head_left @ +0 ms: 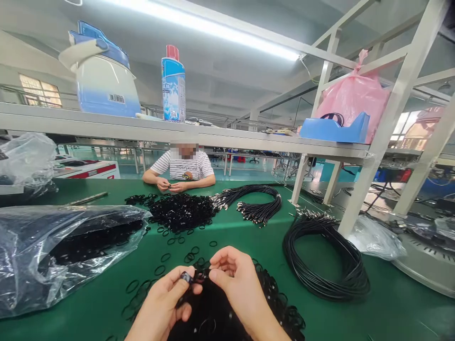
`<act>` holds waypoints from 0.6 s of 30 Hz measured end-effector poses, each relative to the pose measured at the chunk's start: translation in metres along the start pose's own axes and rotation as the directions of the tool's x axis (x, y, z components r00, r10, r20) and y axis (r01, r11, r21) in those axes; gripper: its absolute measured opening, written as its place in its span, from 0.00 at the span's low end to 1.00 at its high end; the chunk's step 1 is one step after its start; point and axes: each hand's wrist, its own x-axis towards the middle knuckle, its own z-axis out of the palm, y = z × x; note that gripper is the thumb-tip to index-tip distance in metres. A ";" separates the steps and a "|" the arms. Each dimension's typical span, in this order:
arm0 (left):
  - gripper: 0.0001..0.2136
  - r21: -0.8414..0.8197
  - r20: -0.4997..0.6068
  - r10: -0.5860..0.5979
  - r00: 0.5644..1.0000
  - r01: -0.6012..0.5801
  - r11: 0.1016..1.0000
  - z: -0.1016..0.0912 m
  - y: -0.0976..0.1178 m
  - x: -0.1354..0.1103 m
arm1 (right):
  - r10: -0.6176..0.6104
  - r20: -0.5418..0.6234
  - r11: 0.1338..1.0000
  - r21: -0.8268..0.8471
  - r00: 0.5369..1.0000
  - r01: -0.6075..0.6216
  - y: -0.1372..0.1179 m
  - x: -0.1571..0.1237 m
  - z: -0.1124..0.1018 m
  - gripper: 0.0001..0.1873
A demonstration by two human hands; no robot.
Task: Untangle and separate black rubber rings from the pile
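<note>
My left hand (166,299) is closed, thumb and index finger pinching a small shiny black ring (186,277). More dark ring material (201,275) spans the gap to my right hand (236,284), whose thumb and fingertips close on its other end. Whether this is one ring or a few together, I cannot tell. Beneath both hands spreads a heap of thin black rings (206,315), partly hidden by them. Loose rings (159,270) lie scattered to the left and ahead on the green tabletop (256,241).
Across the table a person (186,170) handles small dark pieces behind another ring pile (183,210). A clear plastic bag (71,255) of black rings lies left. Coiled black cables (327,260) and a cable bundle (261,203) lie right. A shelf (227,137) crosses above, on white posts.
</note>
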 end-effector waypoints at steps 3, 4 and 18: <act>0.13 -0.023 -0.035 0.016 0.999 -0.017 1.000 -0.003 0.006 -0.001 | -0.018 -0.034 0.999 0.033 0.999 0.019 -0.002 0.001 -0.005 0.07; 0.12 -0.025 -0.034 0.013 0.999 -0.014 1.000 -0.004 0.007 -0.001 | -0.008 -0.029 0.998 0.060 1.000 0.009 -0.003 0.001 -0.006 0.08; 0.18 0.314 0.098 0.055 0.994 -0.083 0.946 0.001 -0.014 0.004 | -0.214 0.065 0.824 -0.525 0.975 0.216 0.005 -0.016 0.011 0.14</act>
